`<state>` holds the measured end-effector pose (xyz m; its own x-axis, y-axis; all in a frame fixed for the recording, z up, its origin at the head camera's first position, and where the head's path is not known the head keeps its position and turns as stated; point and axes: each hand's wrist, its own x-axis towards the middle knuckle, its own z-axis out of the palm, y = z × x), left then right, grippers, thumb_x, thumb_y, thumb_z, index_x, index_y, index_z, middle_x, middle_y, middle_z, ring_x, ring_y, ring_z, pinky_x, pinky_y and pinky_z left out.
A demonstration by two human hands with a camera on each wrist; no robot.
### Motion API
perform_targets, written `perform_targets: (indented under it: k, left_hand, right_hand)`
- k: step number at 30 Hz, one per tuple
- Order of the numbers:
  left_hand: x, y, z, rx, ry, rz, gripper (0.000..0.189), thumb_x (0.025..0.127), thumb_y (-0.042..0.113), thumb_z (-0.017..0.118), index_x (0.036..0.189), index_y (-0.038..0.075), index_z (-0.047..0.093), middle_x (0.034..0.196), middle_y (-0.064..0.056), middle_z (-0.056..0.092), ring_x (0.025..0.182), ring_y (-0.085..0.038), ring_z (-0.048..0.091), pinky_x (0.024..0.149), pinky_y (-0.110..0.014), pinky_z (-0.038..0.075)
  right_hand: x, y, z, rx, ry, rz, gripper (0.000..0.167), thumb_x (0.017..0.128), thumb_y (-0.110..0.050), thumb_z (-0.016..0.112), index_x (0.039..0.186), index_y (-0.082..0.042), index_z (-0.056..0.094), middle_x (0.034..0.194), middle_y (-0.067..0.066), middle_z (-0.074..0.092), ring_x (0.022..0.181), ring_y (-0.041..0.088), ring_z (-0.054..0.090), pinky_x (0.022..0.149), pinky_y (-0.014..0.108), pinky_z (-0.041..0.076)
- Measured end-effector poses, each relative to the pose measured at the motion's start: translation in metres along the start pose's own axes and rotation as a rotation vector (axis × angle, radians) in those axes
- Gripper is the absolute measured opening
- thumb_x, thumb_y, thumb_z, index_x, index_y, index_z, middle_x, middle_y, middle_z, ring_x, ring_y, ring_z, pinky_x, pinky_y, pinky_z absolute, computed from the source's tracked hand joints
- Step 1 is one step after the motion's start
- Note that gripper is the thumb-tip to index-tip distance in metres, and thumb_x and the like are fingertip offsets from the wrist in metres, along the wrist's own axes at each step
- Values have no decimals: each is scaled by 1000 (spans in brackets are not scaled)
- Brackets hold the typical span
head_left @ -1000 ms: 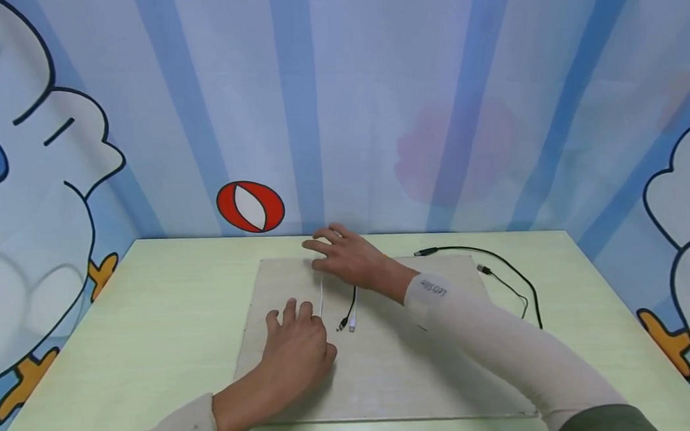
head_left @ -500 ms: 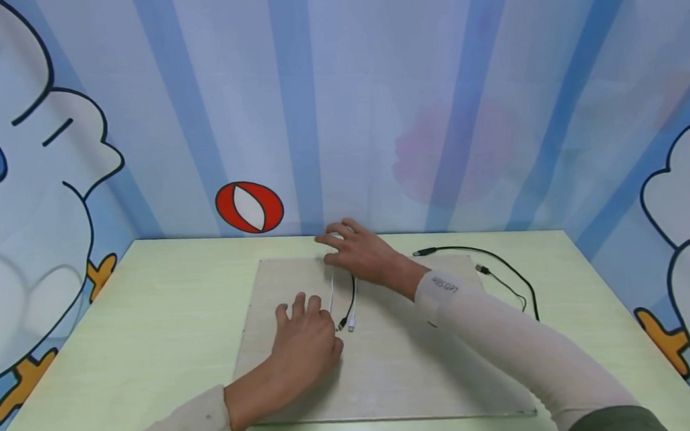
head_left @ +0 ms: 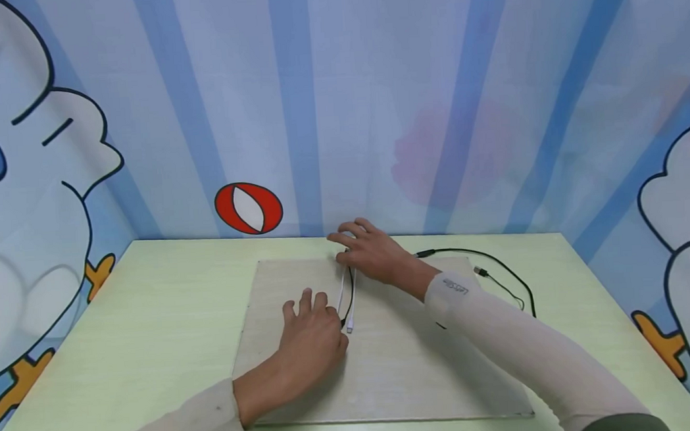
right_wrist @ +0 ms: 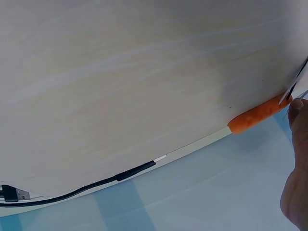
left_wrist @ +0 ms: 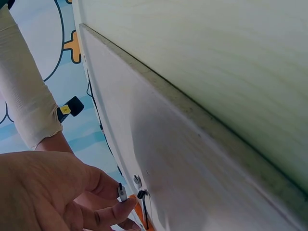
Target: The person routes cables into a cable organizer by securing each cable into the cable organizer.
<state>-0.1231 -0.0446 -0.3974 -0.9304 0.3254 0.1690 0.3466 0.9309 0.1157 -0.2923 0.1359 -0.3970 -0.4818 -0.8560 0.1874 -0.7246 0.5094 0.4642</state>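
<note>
In the head view my left hand (head_left: 311,339) pinches the near end of a thin white cable (head_left: 341,291); the left wrist view shows its small pale plug (left_wrist: 122,192) between thumb and finger. Toward the back my right hand (head_left: 377,256) pinches the same cable's far end, beside an orange lumpy bar (right_wrist: 257,115) at the board's back edge. Alongside lie a black cable (head_left: 351,294) and a second white cable whose plug (head_left: 350,328) points toward me. Their far ends are hidden by my right hand in the head view.
Beneath everything is a pale flat board (head_left: 414,369) on a light yellow-green table (head_left: 172,305). At the back right, a thick black cable (head_left: 490,254) curves off beyond the board, and a thinner one with a USB plug (head_left: 481,272) lies inside its curve. A patterned curtain stands behind.
Both hands have shifted to the right together, carrying the white cable until it runs close beside the black one. My left hand now covers the black cable's plug in the head view.
</note>
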Motion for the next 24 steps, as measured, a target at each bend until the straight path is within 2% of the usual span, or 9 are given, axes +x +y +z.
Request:
perform_targets:
  k: [7, 10, 16, 24]
  left_hand:
    - [6, 8, 0, 10, -26, 1, 27, 99, 21, 80, 102, -7, 80, 131, -24, 69, 146, -51, 58, 111, -71, 46]
    - [8, 11, -1, 27, -14, 8, 26, 98, 20, 80, 101, -6, 80, 131, -23, 70, 146, -50, 59, 111, -70, 47]
    - [10, 12, 2, 51, -18, 20, 28, 98, 22, 81, 103, -5, 81, 130, -23, 70, 146, -50, 59, 110, -69, 48]
    - [18, 18, 3, 78, -12, 41, 27, 100, 25, 80, 107, -1, 81, 133, -21, 70, 146, -48, 58, 108, -65, 47]
  right_hand:
    - [-2, 3, 2, 27, 39, 3, 20, 106, -14, 78, 119, -29, 84, 162, 7, 64, 148, 33, 60, 126, 53, 46]
    - [-3, 4, 4, 26, 45, 9, 20, 105, -15, 81, 119, -29, 84, 162, 7, 65, 148, 33, 60, 126, 53, 47]
    - [-6, 6, 5, 13, 20, 22, 27, 100, -15, 87, 123, -29, 84, 164, 6, 63, 149, 32, 59, 127, 54, 46]
    - [-11, 11, 4, -4, -36, 68, 30, 101, -17, 87, 128, -30, 85, 168, 5, 60, 152, 32, 56, 128, 53, 45]
